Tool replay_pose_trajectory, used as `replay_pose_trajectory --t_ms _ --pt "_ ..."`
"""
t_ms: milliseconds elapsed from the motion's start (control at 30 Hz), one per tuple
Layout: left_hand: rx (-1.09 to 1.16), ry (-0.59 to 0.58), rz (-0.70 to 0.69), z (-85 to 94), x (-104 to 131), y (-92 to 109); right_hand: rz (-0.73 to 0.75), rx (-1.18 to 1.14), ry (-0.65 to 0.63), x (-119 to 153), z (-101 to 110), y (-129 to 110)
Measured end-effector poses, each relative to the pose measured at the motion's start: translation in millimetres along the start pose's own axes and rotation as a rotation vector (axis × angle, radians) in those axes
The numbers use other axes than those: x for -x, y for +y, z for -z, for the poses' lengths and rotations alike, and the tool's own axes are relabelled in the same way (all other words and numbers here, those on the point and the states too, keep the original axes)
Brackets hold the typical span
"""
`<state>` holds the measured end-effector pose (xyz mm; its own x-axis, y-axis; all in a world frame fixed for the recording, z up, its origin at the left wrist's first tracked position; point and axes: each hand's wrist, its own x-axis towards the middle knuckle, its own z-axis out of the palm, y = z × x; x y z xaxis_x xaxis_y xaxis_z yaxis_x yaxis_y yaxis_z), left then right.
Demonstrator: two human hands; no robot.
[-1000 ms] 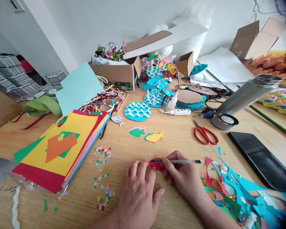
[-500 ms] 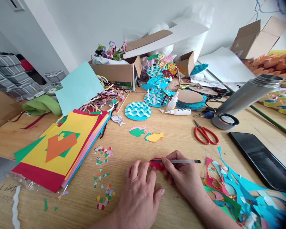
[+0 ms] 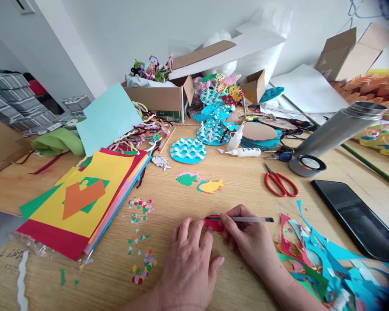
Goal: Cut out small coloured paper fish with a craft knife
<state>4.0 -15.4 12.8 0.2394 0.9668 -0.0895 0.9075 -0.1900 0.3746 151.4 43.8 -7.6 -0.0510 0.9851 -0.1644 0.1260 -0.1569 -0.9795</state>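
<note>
My left hand (image 3: 189, 259) lies flat on the table, fingers stretched out, its fingertips at the left edge of a small red paper piece (image 3: 216, 225). In my right hand (image 3: 248, 237) is a slim pen (image 3: 253, 219), pinched between thumb and fingers, its tip on the upper left of the red paper. My hands cover part of that paper's outline. Just beyond it lie a green paper fish (image 3: 187, 179) over a pink one and a yellow paper fish (image 3: 211, 186) over a blue one. Loose paper dots (image 3: 142, 268) and small triangles lie left of my left hand.
Red-handled scissors (image 3: 280, 183), a black phone (image 3: 353, 216) and coloured paper scraps (image 3: 330, 259) lie to the right. A steel flask (image 3: 340, 127) leans behind them. Coloured paper sheets (image 3: 113, 168) are stacked left; glue bottles (image 3: 246, 152) and a wavy blue disc (image 3: 188, 151) lie ahead.
The view has shifted very slightly. Both hands, the pen and the red paper look the same as before.
</note>
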Motion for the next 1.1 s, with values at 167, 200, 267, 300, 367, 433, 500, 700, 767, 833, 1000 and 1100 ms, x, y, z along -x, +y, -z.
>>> replay_pose_trajectory --t_ms 167,200,267,300,367,433,500,700,767,833,1000,1100 --pt "-0.004 0.021 -0.01 -0.1 -0.2 -0.9 -0.006 -0.001 0.002 0.0 0.5 0.1" --pt "-0.005 0.028 -0.013 -0.1 -0.2 -1.1 -0.006 -0.003 0.0 0.1 0.6 -0.1" --pt "-0.006 0.038 -0.019 0.2 -0.2 -1.2 -0.007 -0.005 -0.001 0.3 0.8 -0.6" --pt "-0.007 0.04 -0.02 0.4 -0.3 -1.2 -0.008 -0.005 -0.001 0.4 0.8 -0.8" --pt "-0.008 0.04 -0.021 1.0 -0.6 -0.9 -0.011 -0.004 -0.001 0.6 0.7 -1.3" --pt "-0.007 0.034 -0.02 1.5 -0.7 -0.7 -0.013 -0.001 0.001 0.7 0.5 -1.7" --pt "-0.005 0.029 -0.017 1.9 -0.5 -0.5 -0.015 0.003 0.002 0.7 0.4 -1.9" --pt "-0.01 0.035 -0.019 1.2 1.1 -0.9 -0.011 -0.007 0.003 0.6 0.9 -0.2" --pt "-0.009 0.033 -0.022 0.5 1.2 -1.4 -0.009 -0.006 0.005 0.5 0.9 0.8" --pt "-0.007 0.033 -0.024 0.0 0.8 -1.8 -0.011 -0.006 0.006 0.2 0.8 1.5" --pt "-0.006 0.031 -0.021 0.1 0.1 -1.7 -0.016 -0.01 0.01 0.2 0.6 1.6" --pt "-0.005 0.025 -0.017 0.2 0.4 -1.5 -0.019 -0.015 0.006 0.5 0.7 1.1"
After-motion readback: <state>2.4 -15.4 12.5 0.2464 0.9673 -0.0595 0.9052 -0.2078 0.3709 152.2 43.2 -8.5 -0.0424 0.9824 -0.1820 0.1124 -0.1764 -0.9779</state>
